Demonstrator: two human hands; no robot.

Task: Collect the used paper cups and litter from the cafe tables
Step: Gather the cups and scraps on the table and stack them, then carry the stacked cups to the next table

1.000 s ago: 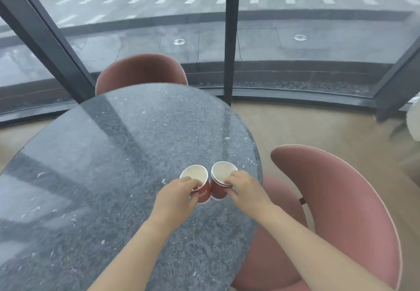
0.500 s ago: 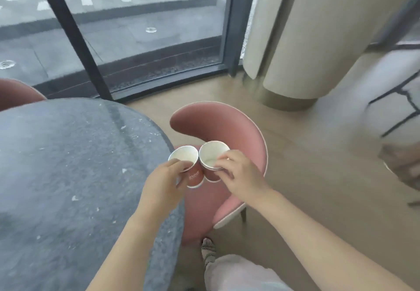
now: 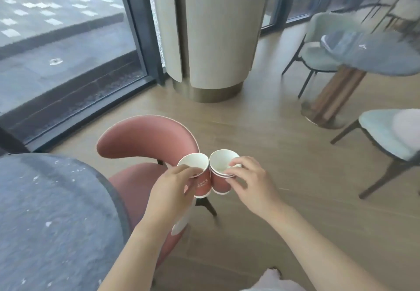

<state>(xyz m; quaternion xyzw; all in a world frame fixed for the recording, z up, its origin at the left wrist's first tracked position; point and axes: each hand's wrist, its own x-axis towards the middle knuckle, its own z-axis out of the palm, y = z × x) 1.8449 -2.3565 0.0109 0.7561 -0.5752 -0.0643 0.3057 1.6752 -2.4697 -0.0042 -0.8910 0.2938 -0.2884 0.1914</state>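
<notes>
Wooden floor (image 3: 261, 131) spreads below us, with a grey desk (image 3: 56, 211) at lower left, a pink chair (image 3: 145, 140) just beside it, a pale pillar (image 3: 218, 36) by the windows and a second desk (image 3: 375, 56) at far right. We hold the cups in the air, off the desk, over the chair's edge and the floor: our left grip (image 3: 169, 190) pinches one red cup (image 3: 202, 184) at its rim, and our right grip (image 3: 252, 184) pinches the rim of a nested stack (image 3: 219, 182) with doubled rims. Cup and stack touch side by side, roughly upright, white inside.
</notes>
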